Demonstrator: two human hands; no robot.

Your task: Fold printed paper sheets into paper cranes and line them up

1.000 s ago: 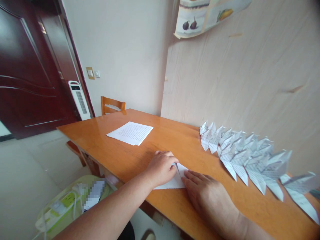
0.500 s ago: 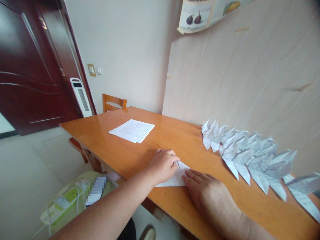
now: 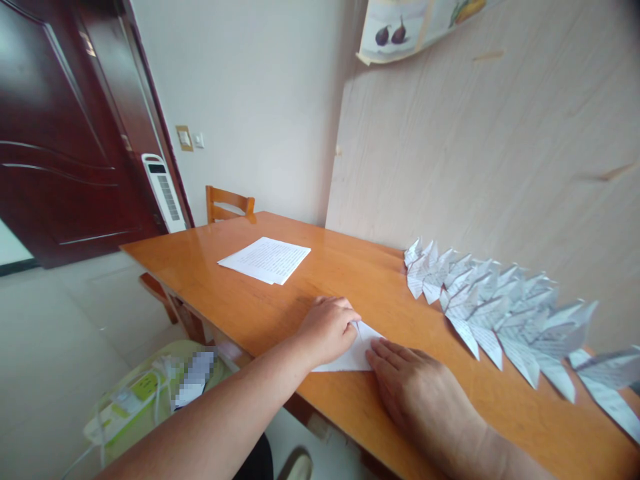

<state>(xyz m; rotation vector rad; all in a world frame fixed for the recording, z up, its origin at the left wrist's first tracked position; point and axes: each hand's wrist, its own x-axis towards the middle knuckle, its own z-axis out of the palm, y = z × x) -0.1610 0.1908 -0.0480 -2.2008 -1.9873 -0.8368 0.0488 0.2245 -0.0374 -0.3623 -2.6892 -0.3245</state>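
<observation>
A folded white paper (image 3: 350,357) lies flat near the front edge of the wooden table (image 3: 330,267). On its left side rests my left hand (image 3: 330,330), its fingers curled together with the tips at the paper's upper corner. My right hand (image 3: 415,380) lies palm down, fingers stretched over the paper's right corner. Part of the paper is hidden beneath both hands.
A stack of written sheets (image 3: 267,260) lies farther back on the table. Several folded paper pieces (image 3: 500,307) stand in rows at the right. Behind the table is a chair (image 3: 230,200); a green stool (image 3: 185,350) with a power strip (image 3: 125,407) stands lower left.
</observation>
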